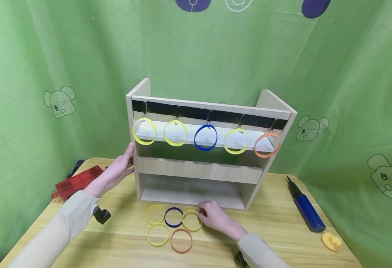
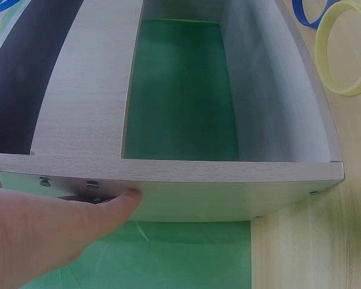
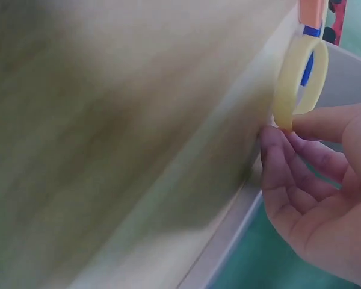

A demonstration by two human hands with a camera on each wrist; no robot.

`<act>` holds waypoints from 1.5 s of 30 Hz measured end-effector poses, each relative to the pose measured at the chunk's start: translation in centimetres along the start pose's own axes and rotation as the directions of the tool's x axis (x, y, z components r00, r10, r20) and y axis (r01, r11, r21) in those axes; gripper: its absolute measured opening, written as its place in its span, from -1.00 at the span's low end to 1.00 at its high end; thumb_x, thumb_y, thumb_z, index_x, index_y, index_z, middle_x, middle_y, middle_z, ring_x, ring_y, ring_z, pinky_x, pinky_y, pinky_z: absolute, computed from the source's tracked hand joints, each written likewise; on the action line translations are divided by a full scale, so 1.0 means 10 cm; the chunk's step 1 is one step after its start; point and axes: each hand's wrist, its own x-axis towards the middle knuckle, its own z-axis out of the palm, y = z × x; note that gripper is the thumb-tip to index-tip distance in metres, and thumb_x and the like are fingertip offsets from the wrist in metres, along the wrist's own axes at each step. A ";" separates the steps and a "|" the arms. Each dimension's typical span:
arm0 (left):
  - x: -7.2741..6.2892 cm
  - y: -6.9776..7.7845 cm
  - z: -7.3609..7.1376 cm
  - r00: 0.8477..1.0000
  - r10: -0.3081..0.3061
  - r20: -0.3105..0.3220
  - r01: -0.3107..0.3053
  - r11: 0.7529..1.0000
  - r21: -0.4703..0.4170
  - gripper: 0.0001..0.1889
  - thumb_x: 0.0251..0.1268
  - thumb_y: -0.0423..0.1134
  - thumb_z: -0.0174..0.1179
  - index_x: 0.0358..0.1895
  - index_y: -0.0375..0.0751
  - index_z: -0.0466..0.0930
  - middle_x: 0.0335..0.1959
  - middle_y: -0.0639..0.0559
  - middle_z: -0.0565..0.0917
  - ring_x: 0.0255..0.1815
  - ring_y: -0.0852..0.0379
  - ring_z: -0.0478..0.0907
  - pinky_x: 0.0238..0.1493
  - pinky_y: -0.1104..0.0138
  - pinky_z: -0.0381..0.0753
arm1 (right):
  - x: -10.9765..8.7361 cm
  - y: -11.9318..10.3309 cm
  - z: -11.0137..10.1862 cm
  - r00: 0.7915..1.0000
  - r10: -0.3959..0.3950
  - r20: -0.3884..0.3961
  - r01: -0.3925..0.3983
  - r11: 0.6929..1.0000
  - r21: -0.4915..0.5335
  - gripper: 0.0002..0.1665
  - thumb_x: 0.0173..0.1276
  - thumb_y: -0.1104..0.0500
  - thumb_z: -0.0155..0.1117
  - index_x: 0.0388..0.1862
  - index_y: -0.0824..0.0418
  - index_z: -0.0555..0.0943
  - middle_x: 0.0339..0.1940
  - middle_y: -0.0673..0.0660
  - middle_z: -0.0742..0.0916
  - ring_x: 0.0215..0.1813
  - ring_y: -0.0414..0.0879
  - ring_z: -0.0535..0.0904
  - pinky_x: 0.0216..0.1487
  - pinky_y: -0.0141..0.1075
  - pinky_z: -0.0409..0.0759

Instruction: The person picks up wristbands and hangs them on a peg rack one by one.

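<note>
A wooden rack (image 1: 199,170) stands upright on the table, and several coloured rings hang from hooks along its black strip (image 1: 192,111). My left hand (image 1: 117,171) rests against the rack's left side panel (image 2: 192,200), fingers extended. Near the rack's bottom front edge, my right hand (image 1: 217,219) pinches the right edge of a yellow ring (image 1: 192,229) between thumb and fingers, as the right wrist view shows at the ring (image 3: 284,90). Beside it lie a dark blue ring (image 1: 173,225), an orange ring (image 1: 181,251) and two more yellow rings, one at the front (image 1: 158,245).
A red translucent object (image 1: 79,182) lies on the table's left side, behind my left forearm. On the right are a blue hand pump (image 1: 309,212) with a black nozzle and a yellow rubber duck (image 1: 331,241). A green curtain (image 1: 196,48) surrounds the table's back and sides.
</note>
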 end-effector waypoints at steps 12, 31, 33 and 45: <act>-0.01 -0.01 -0.03 1.000 0.000 -0.004 0.000 1.000 0.013 -0.02 0.43 0.44 -0.54 0.60 -0.32 -0.28 0.62 -0.39 -0.17 0.65 -0.30 -0.23 0.65 -0.15 -0.14 | 0.03 -0.10 -0.23 0.997 -0.068 -0.033 0.070 0.997 0.042 -0.93 0.20 0.42 0.30 -0.39 0.30 0.67 -0.48 0.12 0.77 -0.46 -0.27 0.61 -0.43 -0.58 0.60; -0.01 0.01 0.00 1.000 0.002 -0.004 -0.002 1.000 0.010 -0.04 0.45 0.42 -0.54 0.59 -0.34 -0.26 0.61 -0.40 -0.15 0.65 -0.30 -0.21 0.65 -0.15 -0.15 | 0.32 -1.00 -1.19 0.889 -0.417 -0.188 0.380 0.902 -0.205 -0.95 0.27 0.30 0.38 -0.32 0.22 0.65 -0.43 0.00 0.70 -0.42 -0.28 0.55 -0.40 -0.62 0.57; -0.01 0.01 0.00 1.000 0.004 -0.001 -0.004 1.000 0.011 -0.03 0.45 0.42 -0.54 0.59 -0.36 -0.26 0.61 -0.41 -0.14 0.65 -0.30 -0.21 0.65 -0.16 -0.15 | 0.38 -1.11 -1.31 0.865 -0.459 -0.201 0.413 0.881 -0.233 -0.91 0.26 0.31 0.40 -0.32 0.20 0.64 -0.43 0.00 0.69 -0.40 -0.26 0.57 -0.38 -0.61 0.59; 0.00 0.00 0.01 1.000 -0.002 -0.013 0.002 1.000 0.000 -0.02 0.44 0.43 -0.51 0.58 -0.38 -0.23 0.61 -0.40 -0.13 0.65 -0.30 -0.19 0.65 -0.15 -0.13 | 0.93 -1.78 -1.90 0.762 -0.585 -0.278 0.523 0.809 -0.270 -0.97 0.37 0.32 0.26 -0.26 0.24 0.63 -0.36 0.05 0.71 -0.33 -0.19 0.59 -0.26 -0.48 0.65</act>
